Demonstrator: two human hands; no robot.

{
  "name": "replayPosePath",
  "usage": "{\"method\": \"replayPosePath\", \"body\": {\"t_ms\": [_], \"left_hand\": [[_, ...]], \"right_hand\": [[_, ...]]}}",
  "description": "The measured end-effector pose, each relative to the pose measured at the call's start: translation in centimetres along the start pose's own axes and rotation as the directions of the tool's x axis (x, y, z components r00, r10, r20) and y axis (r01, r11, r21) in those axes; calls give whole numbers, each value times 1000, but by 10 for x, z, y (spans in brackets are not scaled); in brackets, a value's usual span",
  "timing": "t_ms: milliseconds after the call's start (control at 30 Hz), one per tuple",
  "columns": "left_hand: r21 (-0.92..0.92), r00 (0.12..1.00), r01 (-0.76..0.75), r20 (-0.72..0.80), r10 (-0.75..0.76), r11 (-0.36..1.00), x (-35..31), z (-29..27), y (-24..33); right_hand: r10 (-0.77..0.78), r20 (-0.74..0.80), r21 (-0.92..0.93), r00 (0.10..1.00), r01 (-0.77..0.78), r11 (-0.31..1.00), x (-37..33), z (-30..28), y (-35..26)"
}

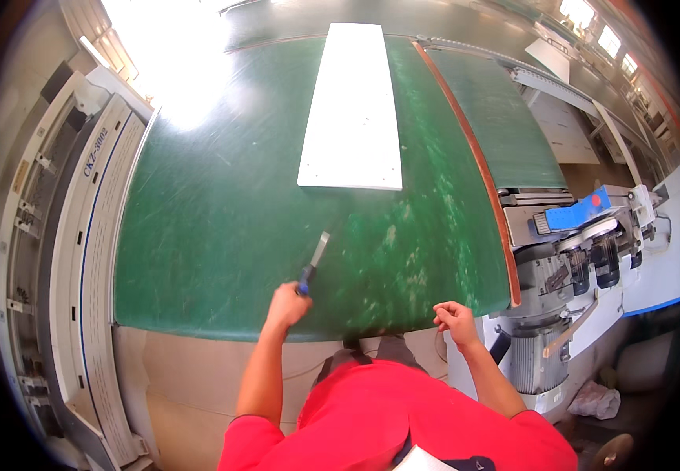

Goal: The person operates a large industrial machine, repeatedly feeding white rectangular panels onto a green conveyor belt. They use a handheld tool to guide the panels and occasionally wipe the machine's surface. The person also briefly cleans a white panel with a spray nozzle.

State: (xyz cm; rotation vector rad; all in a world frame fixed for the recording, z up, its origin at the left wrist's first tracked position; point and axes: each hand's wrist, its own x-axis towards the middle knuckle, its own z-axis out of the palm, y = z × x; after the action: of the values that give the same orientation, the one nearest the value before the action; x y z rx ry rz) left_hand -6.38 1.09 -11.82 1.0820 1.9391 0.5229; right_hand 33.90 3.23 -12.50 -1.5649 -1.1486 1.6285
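My left hand [289, 304] is closed around the blue handle of a flat-bladed hand tool [318, 253], which looks like a scraper or a chisel. Its bright metal blade points away from me over the green belt surface [214, 235]. Close to the belt's near edge, on the right, my right hand [455, 323] has its fingers curled in. Whether anything is between them I cannot make out. Farther off, a long white panel [351, 118] lies flat on the belt, its near end marked with small dark spots. Both hands are apart from the panel.
A tall white machine housing [92, 259] runs along the left side. Right of the belt's brown edge strip [473, 149] stands a machine with a blue part [579, 210] and a grey motor [538, 363]. Beyond is a second green belt [493, 118].
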Motion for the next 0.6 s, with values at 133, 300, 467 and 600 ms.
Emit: {"method": "replayPosePath", "body": {"t_ms": [133,300,467,600], "left_hand": [[-148,754,-434,480,448,889,-43,34,9],[-25,651,-568,598,468,822,-73,68,37],[-146,578,-562,635,512,814,-71,94,19],[-53,730,-445,557,397,894,-81,94,5]], "right_hand": [[-12,-73,91,997,19,996,7,-17,2],[-48,-209,263,977,104,959,16,-28,-23],[-77,-306,264,949,162,951,19,-46,-42],[-191,-282,85,940,222,971,26,-46,-40]]}}
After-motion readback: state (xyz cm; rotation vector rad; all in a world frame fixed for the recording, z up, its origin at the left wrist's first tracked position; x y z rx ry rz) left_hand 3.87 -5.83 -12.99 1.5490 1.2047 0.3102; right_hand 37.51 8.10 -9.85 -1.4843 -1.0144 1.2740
